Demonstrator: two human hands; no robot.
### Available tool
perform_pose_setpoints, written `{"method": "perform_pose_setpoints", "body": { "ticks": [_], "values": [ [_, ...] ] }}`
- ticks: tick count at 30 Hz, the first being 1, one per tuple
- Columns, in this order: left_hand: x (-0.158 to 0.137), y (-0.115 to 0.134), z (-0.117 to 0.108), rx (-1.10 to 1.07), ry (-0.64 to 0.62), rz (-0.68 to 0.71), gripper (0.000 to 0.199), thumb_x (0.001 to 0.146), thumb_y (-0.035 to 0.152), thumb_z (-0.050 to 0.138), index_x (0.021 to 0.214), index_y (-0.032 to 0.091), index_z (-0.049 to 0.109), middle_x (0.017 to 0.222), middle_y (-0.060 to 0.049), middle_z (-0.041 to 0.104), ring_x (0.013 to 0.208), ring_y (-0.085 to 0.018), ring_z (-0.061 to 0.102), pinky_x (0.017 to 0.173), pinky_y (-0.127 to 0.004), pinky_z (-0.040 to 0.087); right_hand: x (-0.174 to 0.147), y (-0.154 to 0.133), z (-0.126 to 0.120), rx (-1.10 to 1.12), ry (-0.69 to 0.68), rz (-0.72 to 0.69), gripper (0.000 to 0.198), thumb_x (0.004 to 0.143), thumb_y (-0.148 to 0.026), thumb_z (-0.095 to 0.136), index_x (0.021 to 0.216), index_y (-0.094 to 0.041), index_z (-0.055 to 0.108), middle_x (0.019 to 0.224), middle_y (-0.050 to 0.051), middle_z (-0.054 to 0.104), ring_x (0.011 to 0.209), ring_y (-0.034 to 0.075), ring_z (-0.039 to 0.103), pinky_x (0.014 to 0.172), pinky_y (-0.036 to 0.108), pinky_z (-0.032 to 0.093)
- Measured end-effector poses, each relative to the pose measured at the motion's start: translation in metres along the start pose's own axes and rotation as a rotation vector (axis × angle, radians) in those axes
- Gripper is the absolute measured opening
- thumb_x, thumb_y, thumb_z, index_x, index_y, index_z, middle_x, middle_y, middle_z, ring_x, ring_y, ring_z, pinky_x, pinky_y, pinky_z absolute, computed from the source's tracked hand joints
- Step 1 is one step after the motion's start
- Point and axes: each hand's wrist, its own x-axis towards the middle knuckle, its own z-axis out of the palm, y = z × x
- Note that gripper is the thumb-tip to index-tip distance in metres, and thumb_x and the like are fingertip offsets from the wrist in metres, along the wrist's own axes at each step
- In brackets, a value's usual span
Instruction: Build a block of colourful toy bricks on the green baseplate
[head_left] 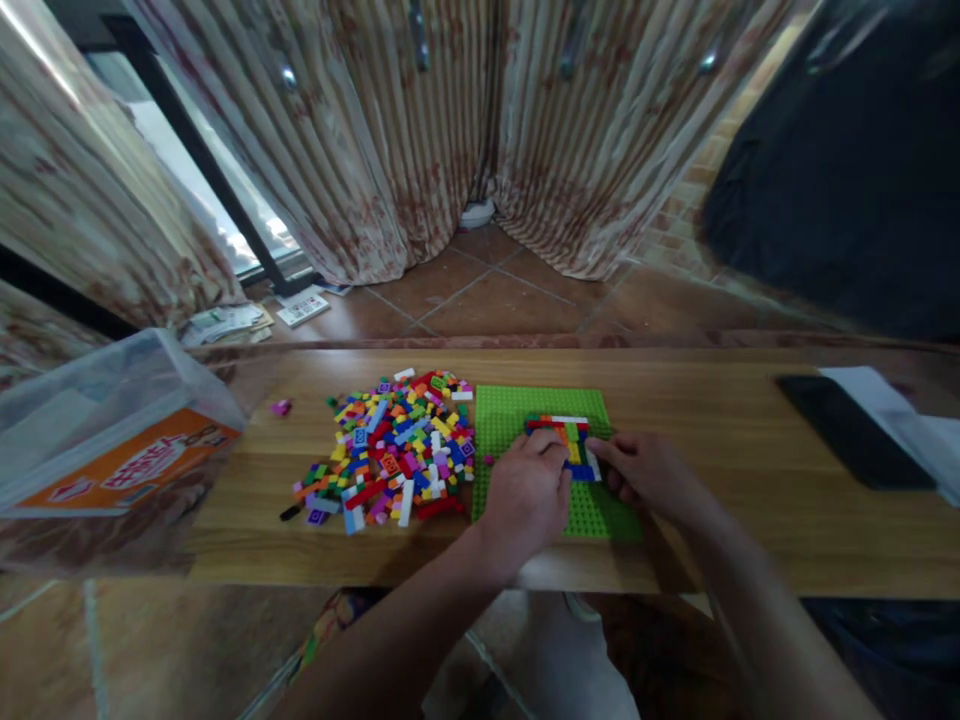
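A green studded baseplate [499, 405] lies on the wooden table. On it sits a low build of toy bricks [579, 455] in red, white, yellow, green and blue. My left hand [531, 490] is over the build's left side, its fingers curled down and closed; what the fingertips hold is hidden. From the right, my right hand [649, 472] pinches at the build's white right edge, fingers bent together. One small magenta brick [489, 460] is on the plate, left of my left hand. Beside the plate spreads a heap of loose toy bricks [405, 440] in many colours.
A clear plastic tub [199, 385] with an orange label stands at the table's left end. A lone pink brick [281, 407] lies between tub and heap. To the right are a dark flat device [851, 430] and white paper [870, 390]. Curtains [435, 150] hang behind the wooden table [712, 400].
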Motion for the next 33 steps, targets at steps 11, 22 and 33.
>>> {"method": "perform_pose_setpoints", "body": {
  "ticks": [11, 22, 33],
  "values": [
    [0.005, -0.001, -0.016, -0.145, 0.117, -0.073, 0.022, 0.090, 0.019, 0.050, 0.106, 0.019, 0.066, 0.111, -0.009, 0.068, 0.101, -0.023, 0.066, 0.091, -0.037, 0.056, -0.006, -0.010, -0.008, -0.056, 0.328, -0.134, 0.039, 0.087, -0.059, 0.049, 0.071, -0.025, 0.061, 0.068, 0.011, 0.067, 0.053, 0.019, 0.062, 0.052, 0.034, 0.051],
    [0.028, -0.086, -0.097, -0.533, 0.770, -0.495, 0.017, 0.081, 0.020, 0.059, 0.089, 0.014, 0.072, 0.072, -0.001, 0.069, 0.062, -0.012, 0.060, 0.061, -0.023, 0.048, -0.033, -0.074, 0.111, -0.171, 0.096, -0.873, 0.020, 0.092, -0.029, 0.054, 0.106, -0.024, 0.068, 0.103, 0.006, 0.068, 0.093, 0.021, 0.065, 0.083, 0.034, 0.052],
    [0.020, -0.074, -0.097, -0.737, 0.514, -0.470, 0.019, 0.078, 0.025, 0.067, 0.092, 0.013, 0.070, 0.077, -0.002, 0.070, 0.070, -0.012, 0.063, 0.067, -0.023, 0.050, -0.020, -0.080, 0.116, -0.062, 0.189, -0.852, 0.015, 0.091, -0.026, 0.055, 0.095, -0.023, 0.069, 0.096, 0.005, 0.068, 0.087, 0.019, 0.064, 0.079, 0.030, 0.051]
  ]
}}
